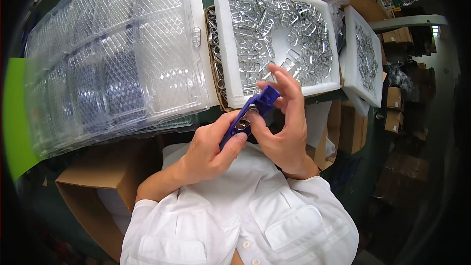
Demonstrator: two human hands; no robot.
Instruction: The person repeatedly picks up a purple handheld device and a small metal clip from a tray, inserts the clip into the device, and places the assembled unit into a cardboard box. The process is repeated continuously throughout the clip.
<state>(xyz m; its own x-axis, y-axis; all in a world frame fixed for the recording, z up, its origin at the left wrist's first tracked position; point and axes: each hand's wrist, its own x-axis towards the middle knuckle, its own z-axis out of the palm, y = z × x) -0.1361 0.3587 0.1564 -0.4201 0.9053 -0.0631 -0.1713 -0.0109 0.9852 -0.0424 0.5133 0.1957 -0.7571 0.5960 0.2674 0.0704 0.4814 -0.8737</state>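
My left hand [208,149] is closed round the lower end of a long, narrow blue plastic piece [267,96], held tilted in front of my chest. A shiny bent metal clip [243,122] sits in the middle of the blue piece. On that clip rests the thumb of my right hand [282,137]. The right hand's other fingers curve round the far end of the blue piece, somewhat blurred, and partly raised. Just beyond my hands, a white foam tray [226,44] holds many loose bent metal clips [306,34].
Stacked clear plastic trays [169,44], with blue pieces showing through some compartments, lie at the left. A second foam tray of clips [365,56] leans at the right. An open cardboard box [91,172] stands below left; several cartons [353,127] stand to the right.
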